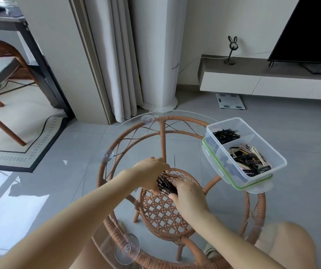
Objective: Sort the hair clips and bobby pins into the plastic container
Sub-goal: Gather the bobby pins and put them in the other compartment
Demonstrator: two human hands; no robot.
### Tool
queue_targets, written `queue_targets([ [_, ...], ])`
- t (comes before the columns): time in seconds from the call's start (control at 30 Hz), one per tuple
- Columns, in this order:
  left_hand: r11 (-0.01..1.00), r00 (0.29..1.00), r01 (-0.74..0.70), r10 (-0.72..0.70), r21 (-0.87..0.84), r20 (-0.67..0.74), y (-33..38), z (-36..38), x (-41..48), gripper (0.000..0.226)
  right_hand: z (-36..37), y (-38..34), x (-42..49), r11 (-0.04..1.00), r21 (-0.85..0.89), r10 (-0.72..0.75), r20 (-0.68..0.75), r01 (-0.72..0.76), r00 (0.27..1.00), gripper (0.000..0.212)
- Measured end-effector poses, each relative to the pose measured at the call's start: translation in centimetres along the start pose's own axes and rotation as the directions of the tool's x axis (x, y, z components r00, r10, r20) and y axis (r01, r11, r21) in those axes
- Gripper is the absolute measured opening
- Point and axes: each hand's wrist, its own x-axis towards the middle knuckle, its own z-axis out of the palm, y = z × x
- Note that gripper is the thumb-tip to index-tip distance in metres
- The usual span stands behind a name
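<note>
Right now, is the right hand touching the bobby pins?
Touching: the head view shows the right hand curled over the bundle of bobby pins.

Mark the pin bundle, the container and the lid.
pin bundle (166, 185): head view, middle of the dark bunch.
container (225, 163): head view, near clear wall.
lid (260, 188): head view, clear tab under the container.

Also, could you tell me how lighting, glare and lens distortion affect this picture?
Head view: soft, even daylight; bright sun patches glare on the floor at left; the glass tabletop shows only by its rim and faint reflections; wide-angle distortion tilts the curtain and the television; the bobby pins between the left hand and right hand blur into one dark mass.
</note>
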Motion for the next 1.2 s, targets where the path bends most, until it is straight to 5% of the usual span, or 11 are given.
queue_targets([
  [0.17, 0.983, 0.997, 0.042, -0.054, -0.178, -0.062, -0.6, 0.6, -0.7, 0.051, -0.8, 1.7, 0.0, 0.999, 0.033, -0.025, -0.007, 0.025, 1.0, 0.02],
  [0.43, 0.98, 0.992, 0.088, -0.103, -0.181, -0.078, -0.4, 0.8, -1.1, 0.024, -4.0, 3.0, -0.5, 0.985, 0.166, 0.059, -0.009, -0.056, 0.998, 0.019],
  [0.7, 0.995, 0.995, 0.043, -0.051, -0.094, -0.084, 0.0, 1.5, -1.2, 0.024, -9.4, 4.2, 0.1, 0.932, 0.343, 0.12, 0.013, -0.117, 0.993, 0.023],
  [0.87, 0.987, 0.992, 0.064, -0.079, -0.147, -0.097, -0.4, 1.0, -1.2, 0.025, -12.4, 5.5, 1.2, 0.8, 0.579, 0.177, 0.016, -0.153, 0.984, 0.005],
  [0.93, 0.987, 0.992, 0.064, -0.079, -0.148, -0.096, -0.6, 1.0, -1.2, 0.025, -13.3, 6.7, 2.1, 0.772, 0.616, 0.205, -0.01, -0.155, 0.979, 0.018],
  [1.07, 0.985, 0.99, 0.081, -0.097, -0.155, -0.102, -1.0, 0.6, -1.0, 0.025, -15.4, 10.1, 5.6, 0.752, 0.606, 0.335, -0.016, -0.258, 0.942, 0.005],
  [1.2, 0.983, 0.988, 0.105, -0.12, -0.151, -0.094, -1.6, 0.2, -0.6, 0.022, -16.6, 12.4, 10.7, 0.83, 0.38, 0.415, 0.067, -0.408, 0.907, 0.016],
])
